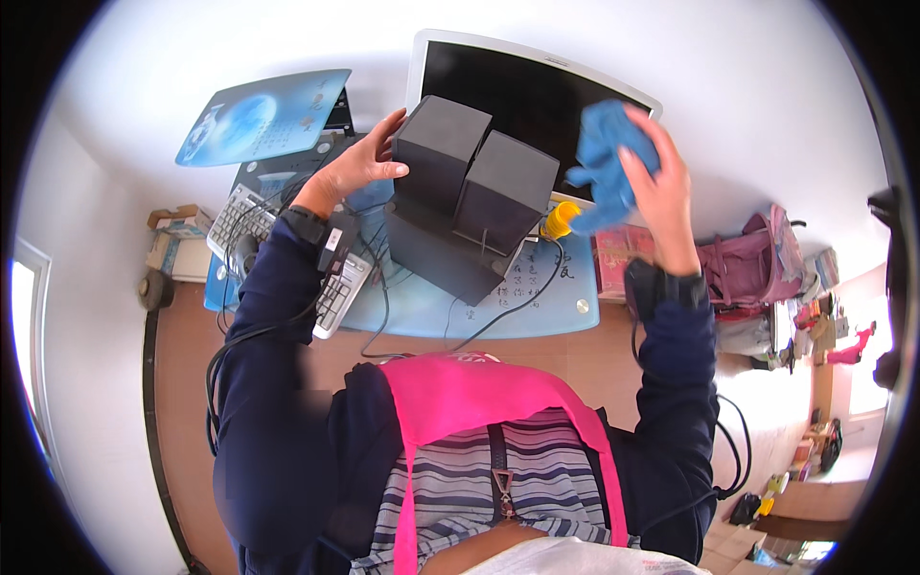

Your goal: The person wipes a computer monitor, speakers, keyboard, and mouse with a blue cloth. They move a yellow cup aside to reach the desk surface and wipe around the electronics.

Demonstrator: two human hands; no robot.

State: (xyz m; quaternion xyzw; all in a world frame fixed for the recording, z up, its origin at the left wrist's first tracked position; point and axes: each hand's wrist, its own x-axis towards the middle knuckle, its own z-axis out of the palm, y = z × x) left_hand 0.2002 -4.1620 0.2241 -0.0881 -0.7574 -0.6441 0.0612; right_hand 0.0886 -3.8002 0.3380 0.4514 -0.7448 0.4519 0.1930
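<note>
My left hand (359, 162) grips the left side of a small black speaker box (442, 126), thumb at its front and fingers towards the back. Beside it stands a second small black speaker box (512, 172). Both rest on a larger black box (442, 244), probably a subwoofer, on a blue glass desk (532, 316). Over to the right, my right hand (661, 172) holds a crumpled blue cloth (607, 162) in front of the monitor (503, 79). The cloth hangs apart from the speakers, near a yellow cup-like container (559, 219).
Left on the desk are a keyboard (343, 295), a second keyboard (241, 215) and loose black cables (384, 309). A raised blue glass shelf (266, 118) overhangs the back left. A red box (622, 262) and a pink stroller-like item (751, 259) stand right of the desk.
</note>
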